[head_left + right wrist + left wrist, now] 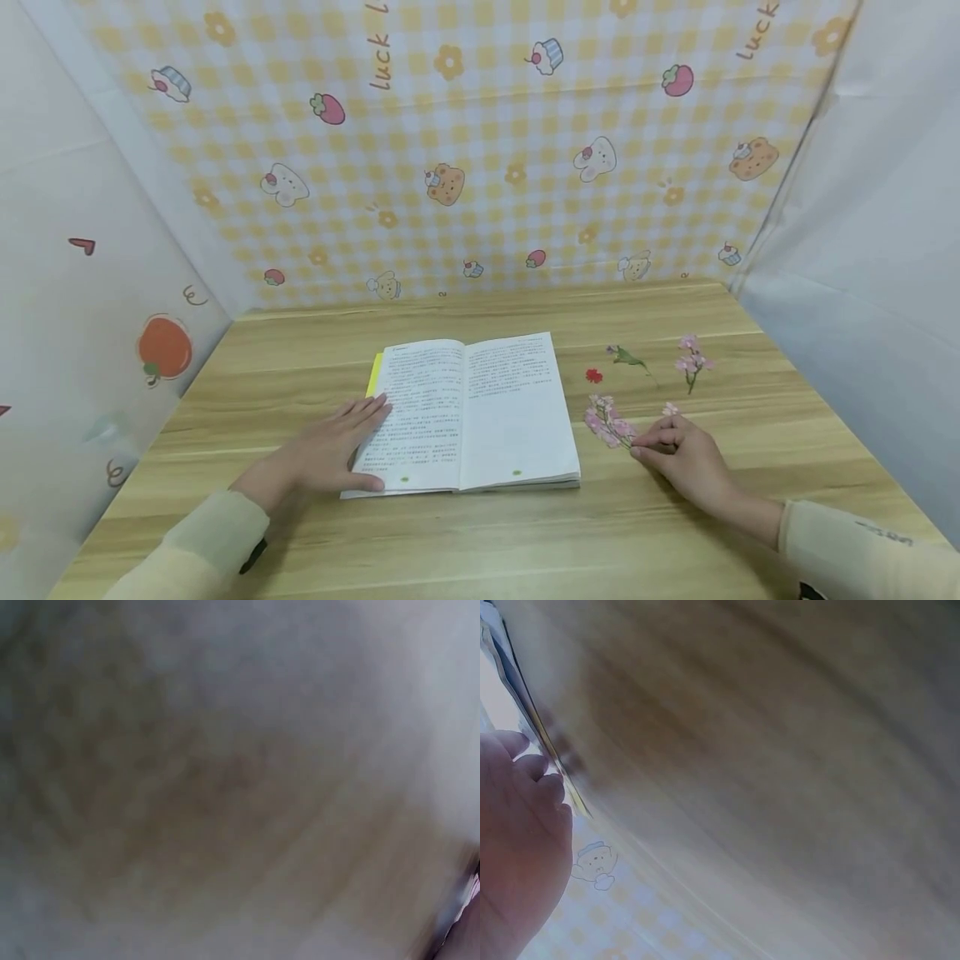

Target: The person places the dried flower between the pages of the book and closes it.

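Observation:
An open book with printed pages lies on the wooden table. My left hand rests across the outer edge of its left page, fingers extended and thumb near the lower corner. In the left wrist view, the fingers of that hand lie against the book's edge. To the right of the book, my right hand pinches the stem end of a pink flower sprig between thumb and fingertips. The blossoms point toward the book. In the right wrist view, the hand and sprig are almost wholly out of frame.
Beyond the right hand lie a small red flower, a green sprig with a purple tip and another pink flower sprig. A small pink blossom shows just behind the right hand. A yellow checked cloth hangs behind the table.

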